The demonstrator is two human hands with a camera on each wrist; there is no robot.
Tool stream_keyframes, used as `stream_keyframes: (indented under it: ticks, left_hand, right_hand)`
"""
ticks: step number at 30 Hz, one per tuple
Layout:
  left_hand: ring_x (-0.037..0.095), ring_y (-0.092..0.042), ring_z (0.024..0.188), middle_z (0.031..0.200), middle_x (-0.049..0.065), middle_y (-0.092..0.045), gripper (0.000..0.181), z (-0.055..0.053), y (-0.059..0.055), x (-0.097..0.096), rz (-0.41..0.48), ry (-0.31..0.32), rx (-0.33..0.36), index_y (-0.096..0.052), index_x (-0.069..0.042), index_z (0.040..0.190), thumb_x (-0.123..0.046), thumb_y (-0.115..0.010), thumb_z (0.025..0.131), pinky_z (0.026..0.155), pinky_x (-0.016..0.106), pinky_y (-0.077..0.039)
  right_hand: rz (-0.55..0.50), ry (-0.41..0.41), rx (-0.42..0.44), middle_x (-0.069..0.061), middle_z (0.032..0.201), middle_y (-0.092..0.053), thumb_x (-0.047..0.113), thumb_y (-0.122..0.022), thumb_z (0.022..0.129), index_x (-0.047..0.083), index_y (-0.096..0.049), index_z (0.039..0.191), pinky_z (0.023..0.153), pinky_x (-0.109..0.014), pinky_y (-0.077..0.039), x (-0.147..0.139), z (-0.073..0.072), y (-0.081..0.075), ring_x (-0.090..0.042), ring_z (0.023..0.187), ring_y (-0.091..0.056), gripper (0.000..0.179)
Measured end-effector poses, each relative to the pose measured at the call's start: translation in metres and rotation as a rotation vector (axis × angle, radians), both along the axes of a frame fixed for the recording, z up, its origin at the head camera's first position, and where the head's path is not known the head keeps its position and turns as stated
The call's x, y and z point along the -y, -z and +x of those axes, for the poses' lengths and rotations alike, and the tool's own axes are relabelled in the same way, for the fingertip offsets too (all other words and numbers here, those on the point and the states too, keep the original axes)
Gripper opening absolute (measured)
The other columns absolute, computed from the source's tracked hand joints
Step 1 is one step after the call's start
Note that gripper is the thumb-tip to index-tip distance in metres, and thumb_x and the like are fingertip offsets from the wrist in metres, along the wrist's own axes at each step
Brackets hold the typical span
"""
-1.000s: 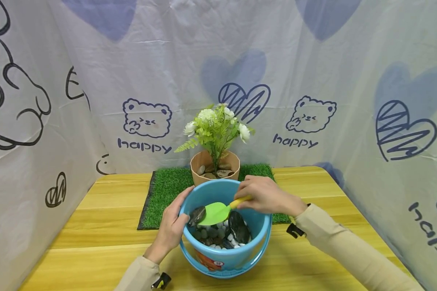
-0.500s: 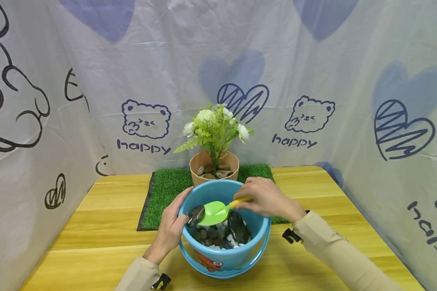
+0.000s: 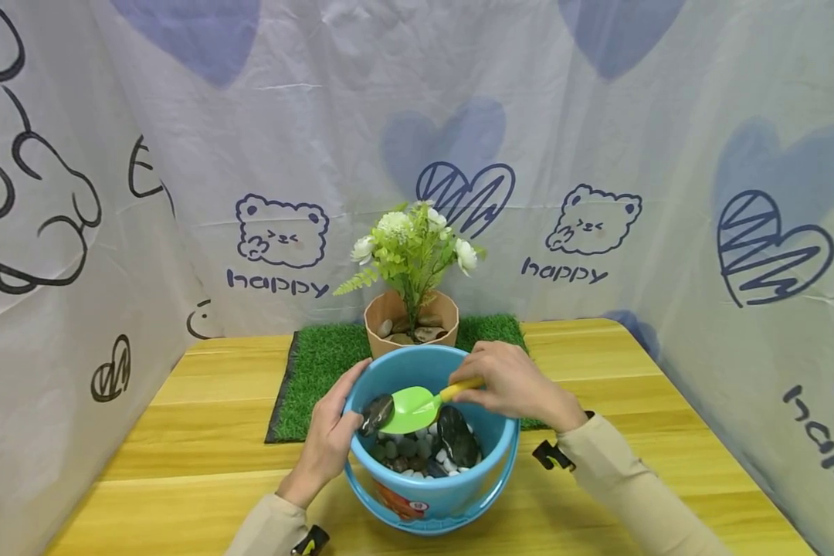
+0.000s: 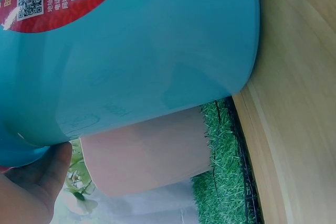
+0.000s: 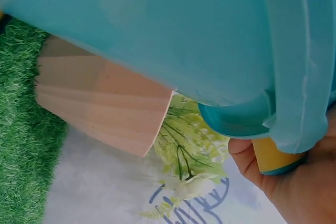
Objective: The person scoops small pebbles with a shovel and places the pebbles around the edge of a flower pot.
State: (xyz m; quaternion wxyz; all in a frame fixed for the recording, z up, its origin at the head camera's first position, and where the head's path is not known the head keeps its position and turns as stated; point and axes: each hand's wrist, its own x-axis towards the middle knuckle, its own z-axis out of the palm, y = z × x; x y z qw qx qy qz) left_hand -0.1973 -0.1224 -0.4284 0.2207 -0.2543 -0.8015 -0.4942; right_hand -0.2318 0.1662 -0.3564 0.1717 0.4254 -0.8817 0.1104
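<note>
A blue bucket (image 3: 452, 490) stands on the table with dark and white pebbles (image 3: 406, 448) in it. My left hand (image 3: 327, 436) grips its left rim, thumb over the edge and fingers along the outside. Inside, my right hand (image 3: 510, 384) holds a toy shovel by its yellow handle (image 3: 462, 388). The green shovel blade (image 3: 413, 409) points left and meets a dark, shiny stone (image 3: 377, 415) near the left wall, close to my left thumb. Whether the thumb touches that stone I cannot tell. A larger black stone (image 3: 457, 436) lies on the pebbles at the right.
Behind the bucket, a peach flowerpot (image 3: 411, 305) holds white flowers (image 3: 410, 239) and brown stones. It stands on a green turf mat (image 3: 320, 378). The wooden table (image 3: 194, 455) extends to both sides, with a printed cloth (image 3: 361, 139) behind and beside it. The bucket's handle hangs down in front.
Both hands, the shovel and the stones keep nearly the same places. My right forearm has shifted slightly inward, and the whole view has drifted a little.
</note>
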Motion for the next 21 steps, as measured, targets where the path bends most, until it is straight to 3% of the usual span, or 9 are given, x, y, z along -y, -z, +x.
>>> stream_keyframes:
  ticks: [21]
  left_hand:
    - [0.028, -0.063, 0.115, 0.142, 0.01, -0.054, 0.07, -0.0001, 0.0005, 0.0009, -0.018, -0.007, -0.002, -0.043, -0.014, 0.149, -0.001, -0.043, 0.08, 0.088, 0.046, -0.054]
  right_hand:
    - [0.01, 0.026, 0.001, 0.013, 0.092, -0.074, 0.036, -0.076, 0.082, 0.024, -0.08, 0.1, 0.068, -0.023, -0.046, 0.001, 0.0048, -0.002, -0.007, 0.082, -0.059, 0.022]
